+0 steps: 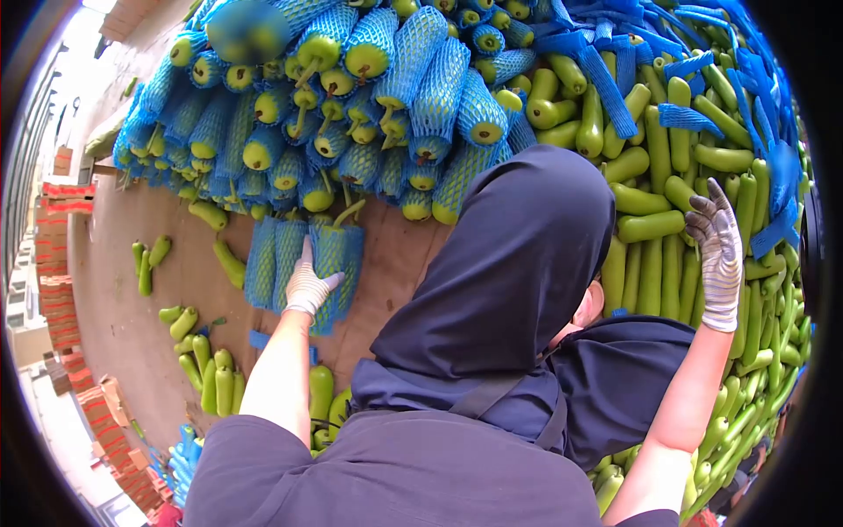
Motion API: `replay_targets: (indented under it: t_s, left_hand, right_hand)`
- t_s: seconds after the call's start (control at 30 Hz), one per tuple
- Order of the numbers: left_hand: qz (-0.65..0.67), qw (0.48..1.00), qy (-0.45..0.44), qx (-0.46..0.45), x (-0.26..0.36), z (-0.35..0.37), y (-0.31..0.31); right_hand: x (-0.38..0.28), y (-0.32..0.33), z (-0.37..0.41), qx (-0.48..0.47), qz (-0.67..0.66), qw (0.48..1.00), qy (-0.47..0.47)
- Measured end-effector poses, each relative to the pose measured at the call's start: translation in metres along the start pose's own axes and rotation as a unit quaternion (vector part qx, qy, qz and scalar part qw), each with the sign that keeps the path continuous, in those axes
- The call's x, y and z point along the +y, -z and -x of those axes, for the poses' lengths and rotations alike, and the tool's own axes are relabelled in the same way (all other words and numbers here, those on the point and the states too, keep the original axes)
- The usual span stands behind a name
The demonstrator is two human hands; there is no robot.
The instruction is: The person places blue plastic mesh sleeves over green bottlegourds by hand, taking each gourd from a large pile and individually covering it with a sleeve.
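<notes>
Left hand [307, 285] clamps round the blue-netted gourd [341, 250], just under the netted pile [378, 97]; right hand [718, 255], fingers spread, is over the bare gourds [650, 263].

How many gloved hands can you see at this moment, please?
2. The left hand grips a blue-netted gourd on the brown surface; the right hand lies spread on the bare green gourds. A hooded person blocks the middle, so more may be hidden.

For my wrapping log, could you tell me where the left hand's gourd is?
Head view, left of centre: the netted gourd, gripped by the left hand, rests on the brown board just below the netted pile.
</notes>
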State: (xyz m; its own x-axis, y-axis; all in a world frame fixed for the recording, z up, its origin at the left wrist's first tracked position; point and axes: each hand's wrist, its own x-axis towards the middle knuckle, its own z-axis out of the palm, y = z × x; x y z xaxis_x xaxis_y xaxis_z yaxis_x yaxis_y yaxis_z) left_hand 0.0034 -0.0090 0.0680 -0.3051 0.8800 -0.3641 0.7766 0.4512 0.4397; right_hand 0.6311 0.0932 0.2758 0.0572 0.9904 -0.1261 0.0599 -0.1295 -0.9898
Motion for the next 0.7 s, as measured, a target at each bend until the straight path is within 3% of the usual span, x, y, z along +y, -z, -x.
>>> replay_targets:
  t_s: [0.07, 0.1, 0.27, 0.33, 0.37, 0.4, 0.43, 0.47, 0.53, 0.6, 0.63, 0.67, 0.7]
  left_hand:
    - [-0.107, 0.991, 0.076, -0.035, 0.027, 0.004, 0.007]
    - [-0.104, 0.991, 0.072, -0.038, 0.024, 0.001, 0.002]
    - [-0.151, 0.977, 0.123, 0.091, 0.017, -0.004, -0.031]
    - [-0.154, 0.976, 0.129, 0.087, 0.007, -0.011, -0.039]
    - [-0.135, 0.979, 0.132, 0.075, 0.018, -0.011, -0.033]
    - [-0.13, 0.976, 0.087, 0.153, 0.0, -0.016, -0.048]
    - [-0.046, 0.976, 0.091, 0.192, 0.001, -0.024, -0.05]
    - [0.001, 0.975, 0.06, 0.214, -0.012, -0.043, -0.05]
    - [0.151, 0.96, 0.024, 0.233, 0.063, -0.047, -0.015]
    - [0.363, 0.879, -0.028, 0.31, 0.127, -0.077, 0.019]
    - [0.469, 0.824, -0.058, 0.314, 0.19, -0.068, 0.053]
    - [0.566, 0.759, -0.227, 0.229, 0.173, -0.117, 0.092]
    - [0.728, 0.631, -0.144, 0.226, 0.255, -0.079, 0.126]
  right_hand:
    - [0.003, -0.004, 0.0, 0.004, 0.003, 1.0, 0.0]
    - [0.004, -0.005, 0.001, 0.014, 0.021, 1.0, -0.014]
    - [0.001, -0.016, 0.001, 0.053, 0.121, 0.99, -0.045]
    - [-0.009, -0.021, 0.004, 0.025, 0.217, 0.975, -0.037]
    - [-0.014, -0.018, 0.005, -0.004, 0.225, 0.973, -0.048]
    - [-0.019, -0.007, 0.002, -0.034, 0.279, 0.958, -0.052]
    - [-0.023, 0.0, 0.003, -0.043, 0.256, 0.964, -0.056]
    - [-0.03, 0.01, 0.002, -0.049, 0.323, 0.943, -0.057]
    - [-0.03, 0.041, -0.002, -0.046, 0.358, 0.932, -0.026]
    - [-0.026, 0.076, -0.005, 0.0, 0.371, 0.927, -0.056]
    - [-0.021, 0.093, -0.004, 0.027, 0.367, 0.927, -0.072]
    - [-0.013, 0.11, -0.004, 0.051, 0.363, 0.926, -0.089]
    - [0.001, 0.13, -0.005, 0.061, 0.395, 0.912, -0.095]
